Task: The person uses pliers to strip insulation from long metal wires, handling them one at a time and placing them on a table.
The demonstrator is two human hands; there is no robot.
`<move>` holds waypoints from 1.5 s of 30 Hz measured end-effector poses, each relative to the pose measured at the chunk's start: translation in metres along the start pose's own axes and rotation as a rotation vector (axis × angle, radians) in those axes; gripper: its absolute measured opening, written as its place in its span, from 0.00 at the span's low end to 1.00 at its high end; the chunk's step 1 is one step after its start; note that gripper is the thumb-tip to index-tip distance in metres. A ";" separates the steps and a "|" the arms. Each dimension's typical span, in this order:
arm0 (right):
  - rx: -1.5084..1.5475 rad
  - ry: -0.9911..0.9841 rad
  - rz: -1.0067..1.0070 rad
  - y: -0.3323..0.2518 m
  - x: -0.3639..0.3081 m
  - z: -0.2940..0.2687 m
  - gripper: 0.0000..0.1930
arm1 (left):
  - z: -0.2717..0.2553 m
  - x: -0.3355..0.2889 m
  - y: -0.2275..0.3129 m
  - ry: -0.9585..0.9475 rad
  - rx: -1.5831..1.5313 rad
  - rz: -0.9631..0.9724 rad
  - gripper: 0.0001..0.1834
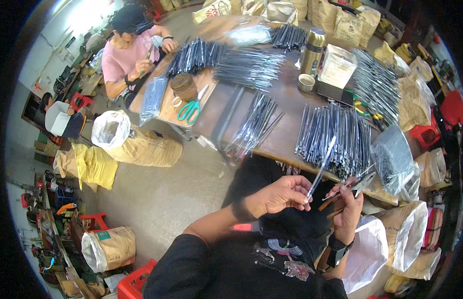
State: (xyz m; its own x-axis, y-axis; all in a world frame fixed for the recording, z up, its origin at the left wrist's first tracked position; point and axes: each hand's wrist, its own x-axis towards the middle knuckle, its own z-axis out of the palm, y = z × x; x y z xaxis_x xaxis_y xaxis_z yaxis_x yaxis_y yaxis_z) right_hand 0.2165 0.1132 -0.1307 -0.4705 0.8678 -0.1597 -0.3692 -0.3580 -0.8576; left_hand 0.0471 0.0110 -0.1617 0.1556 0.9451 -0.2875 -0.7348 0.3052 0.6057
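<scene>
My left hand (284,194) pinches the lower end of a thin, shiny strip (322,167) that slants up and away over the table edge. My right hand (350,209) is closed round a pair of pliers (363,183) with grey jaws and brownish-orange handles. A thin dark rod also shows at its fingers, partly hidden. Just beyond both hands lies a wide pile of dark, slender rods (333,137). Left of it is a smaller bundle of similar rods (255,122). A clear plastic bag (393,157) sits right of the big pile.
On the table (291,99) are green-handled scissors (190,110), a round brown pot (184,87), a metal flask (312,52), a white container (337,65) and more rods (376,84). A person in pink (124,57) works at the far left. Open sacks (142,144) stand around.
</scene>
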 end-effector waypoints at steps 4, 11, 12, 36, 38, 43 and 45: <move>0.020 -0.003 -0.037 -0.002 -0.007 0.003 0.13 | 0.004 0.001 0.004 0.013 0.057 0.039 0.15; 0.058 0.067 -0.123 -0.009 -0.010 0.003 0.10 | 0.014 -0.003 0.013 0.062 0.248 0.154 0.13; 0.049 0.080 -0.106 -0.008 -0.010 0.002 0.10 | 0.019 -0.007 0.014 0.079 0.276 0.185 0.13; -0.130 -0.077 -0.064 0.013 -0.019 0.017 0.09 | 0.027 -0.003 0.014 0.179 0.527 0.301 0.09; -0.198 0.068 -0.157 0.006 -0.014 0.017 0.10 | 0.025 -0.001 0.014 0.243 0.456 0.299 0.09; 0.018 0.173 -0.398 -0.007 0.001 0.000 0.07 | 0.019 0.000 0.011 0.213 0.506 0.274 0.11; -0.052 0.132 -0.317 -0.003 0.000 -0.005 0.07 | 0.023 0.000 0.010 0.182 0.480 0.259 0.11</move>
State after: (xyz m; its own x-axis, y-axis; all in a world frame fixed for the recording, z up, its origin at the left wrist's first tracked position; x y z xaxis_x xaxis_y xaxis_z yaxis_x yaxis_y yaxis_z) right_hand 0.2215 0.1165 -0.1304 -0.2295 0.9715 0.0595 -0.4378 -0.0485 -0.8978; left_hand 0.0555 0.0164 -0.1385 -0.1374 0.9736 -0.1821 -0.3455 0.1252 0.9300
